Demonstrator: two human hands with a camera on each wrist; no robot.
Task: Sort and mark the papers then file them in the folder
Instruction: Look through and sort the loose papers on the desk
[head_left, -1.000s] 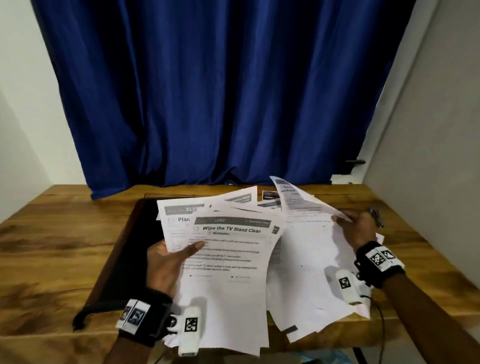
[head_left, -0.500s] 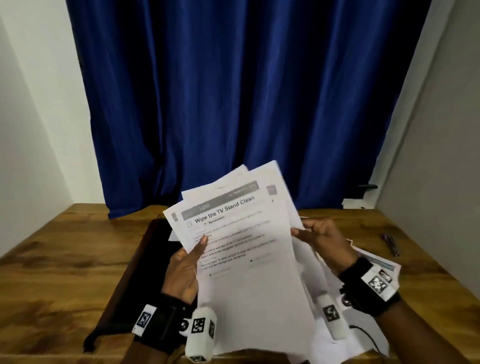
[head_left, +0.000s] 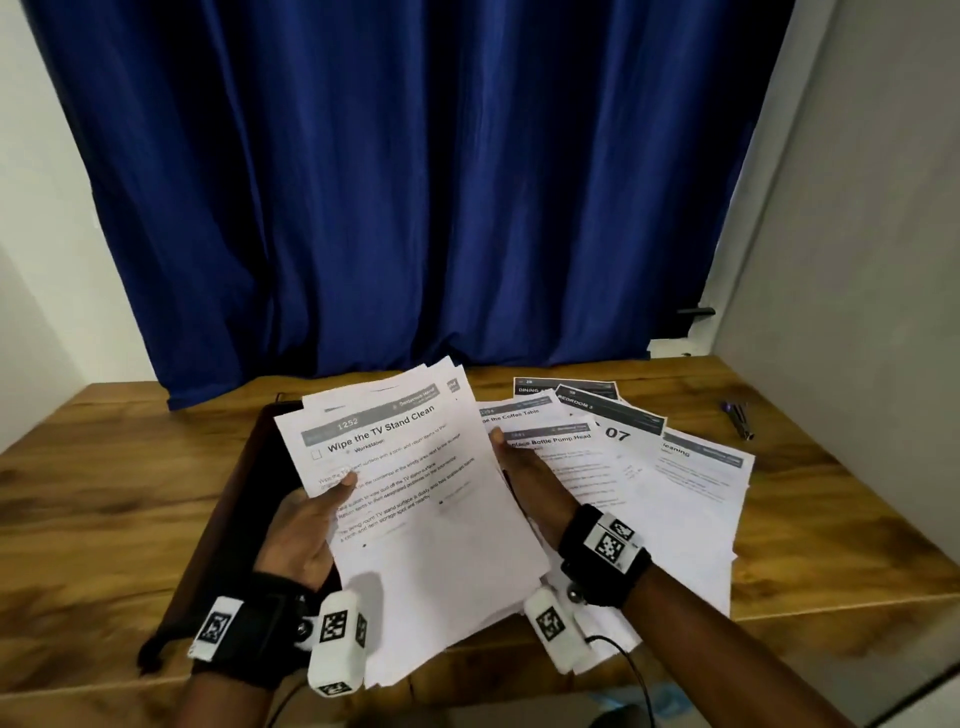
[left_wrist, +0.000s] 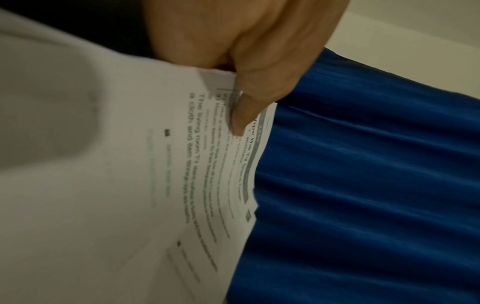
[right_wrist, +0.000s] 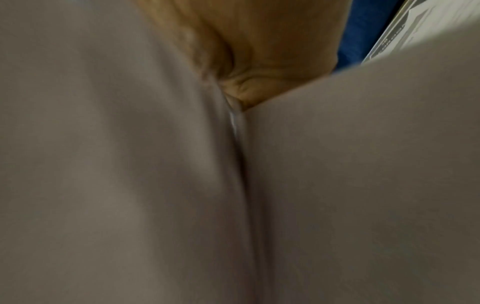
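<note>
A stack of white printed papers (head_left: 431, 519), its top sheet headed "Wipe the TV Stand Clean", is held tilted above the table's near edge. My left hand (head_left: 327, 499) grips its left side, thumb (left_wrist: 241, 119) pressed on the top sheet and the other fingers hidden beneath. At the stack's right edge is my right hand (head_left: 519, 473), thumb up along the edge and fingers out of sight behind the sheets. In the right wrist view the palm (right_wrist: 259, 51) sits between two sheets. A dark folder (head_left: 228, 519) lies under the stack, to the left.
Several loose printed sheets (head_left: 675, 493) lie fanned over the right half of the wooden table (head_left: 104, 493). A pen (head_left: 737, 418) lies at the far right. A blue curtain (head_left: 415, 182) hangs behind, with a grey wall on the right.
My right hand left the loose sheets on the table and took the stack's right edge. The stack rose in both hands, then came down again and tilted to the right.
</note>
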